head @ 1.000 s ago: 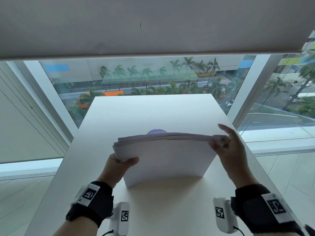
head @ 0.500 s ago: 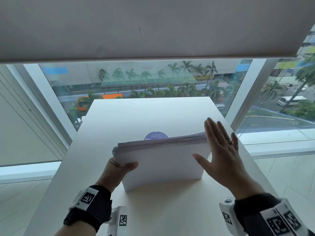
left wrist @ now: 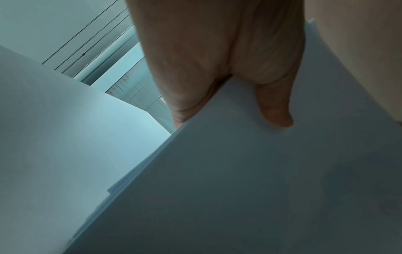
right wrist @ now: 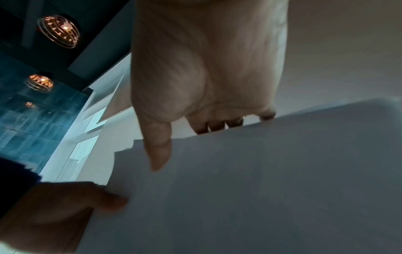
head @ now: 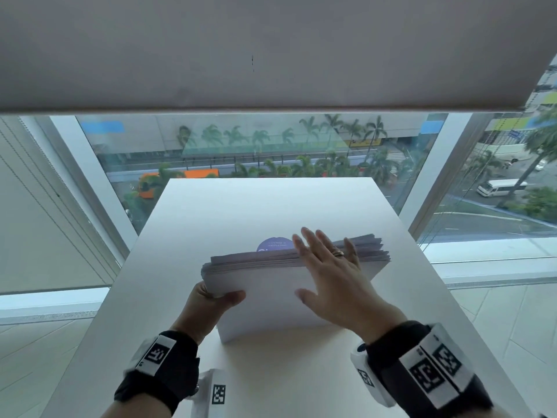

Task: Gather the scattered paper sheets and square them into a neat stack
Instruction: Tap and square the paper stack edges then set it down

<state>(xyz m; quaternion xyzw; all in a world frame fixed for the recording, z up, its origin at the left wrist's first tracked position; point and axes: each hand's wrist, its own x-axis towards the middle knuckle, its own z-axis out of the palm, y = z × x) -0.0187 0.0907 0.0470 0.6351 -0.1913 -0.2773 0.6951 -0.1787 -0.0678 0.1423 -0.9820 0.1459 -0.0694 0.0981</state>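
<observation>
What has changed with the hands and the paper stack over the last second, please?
The right hand let go of the paper stack's right end, opened flat and moved left across its upper edge. The left hand kept gripping the left end, the stack upright on the table.

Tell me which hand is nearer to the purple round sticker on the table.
Right. The right hand lies open over the paper stack's top edge, fingertips beside the purple sticker; the left hand grips the stack's lower left corner, farther away.

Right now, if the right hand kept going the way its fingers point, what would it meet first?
Probably the top edge of the paper stack; the right hand, fingers straight, is already over it, though contact is unclear.
</observation>
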